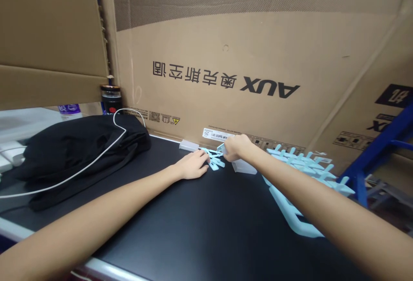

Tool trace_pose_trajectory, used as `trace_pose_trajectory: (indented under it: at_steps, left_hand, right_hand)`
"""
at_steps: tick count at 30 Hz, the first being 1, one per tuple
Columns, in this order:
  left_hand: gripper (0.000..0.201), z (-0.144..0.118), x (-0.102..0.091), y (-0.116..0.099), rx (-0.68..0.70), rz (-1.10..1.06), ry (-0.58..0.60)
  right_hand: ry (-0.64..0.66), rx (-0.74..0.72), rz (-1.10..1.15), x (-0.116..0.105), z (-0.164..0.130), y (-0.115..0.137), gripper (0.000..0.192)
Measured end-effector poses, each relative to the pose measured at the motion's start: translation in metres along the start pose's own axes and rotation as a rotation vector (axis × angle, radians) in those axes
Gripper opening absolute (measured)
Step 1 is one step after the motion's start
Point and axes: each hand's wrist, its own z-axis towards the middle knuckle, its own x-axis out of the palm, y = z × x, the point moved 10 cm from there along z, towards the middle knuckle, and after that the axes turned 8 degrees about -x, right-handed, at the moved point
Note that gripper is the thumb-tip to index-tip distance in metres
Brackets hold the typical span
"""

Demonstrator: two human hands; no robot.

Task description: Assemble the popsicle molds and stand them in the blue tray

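Note:
Several flat light blue plastic pieces (215, 163) lie in a small loose pile on the black tabletop (193, 225). My left hand (192, 165) rests at the pile's left side, palm down, fingers stretched out and touching it. Just right of the pile, my right hand (237, 146) is closed around a light blue plastic piece (221, 148), whose end sticks out to the left. A whitish translucent plastic block (189, 145) sits behind my left hand. Another translucent block (244, 167) lies beneath my right wrist and is partly hidden.
A light blue rack with upright pegs (300, 227) stands at the right, partly behind my right forearm. At the left lie a black cloth bag (87, 143) and a white cable (97, 162). A big cardboard box (200, 40) walls off the back, beside a dark jar (111, 99).

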Motion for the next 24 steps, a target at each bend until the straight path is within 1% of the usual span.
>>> trace_pose_trajectory:
  at_steps: [6, 11, 13, 16, 18, 22, 23, 24]
  left_hand:
    - [0.019, 0.000, -0.002, -0.001, 0.000, 0.002, 0.000]
    - [0.020, -0.001, -0.002, -0.001, -0.001, 0.008, -0.001]
    - [0.020, 0.000, -0.001, 0.000, -0.001, 0.010, 0.004]
    - [0.021, 0.000, 0.001, 0.000, -0.002, 0.008, 0.009]
    - [0.022, 0.000, 0.001, 0.001, -0.001, 0.004, 0.009]
    - [0.022, -0.001, 0.000, 0.000, 0.009, -0.005, -0.004]
    - [0.021, -0.001, -0.001, 0.000, 0.013, -0.005, -0.009]
    - [0.020, -0.001, -0.002, -0.001, 0.019, -0.005, -0.012]
  right_hand:
    - [0.039, 0.020, -0.010, 0.006, -0.003, -0.002, 0.053]
    - [0.040, 0.032, 0.021, -0.003, -0.006, -0.005, 0.064]
    - [0.058, 0.045, 0.040, -0.009, -0.013, -0.012, 0.067]
    - [0.088, 0.038, 0.062, -0.011, -0.035, -0.023, 0.067]
    - [0.130, -0.032, 0.103, -0.001, -0.053, -0.021, 0.062]
    - [0.275, -0.200, 0.200, 0.044, -0.087, -0.004, 0.055]
    - [0.294, -0.221, 0.204, 0.055, -0.091, -0.001, 0.055]
    - [0.251, -0.227, 0.200, 0.059, -0.092, -0.001, 0.053]
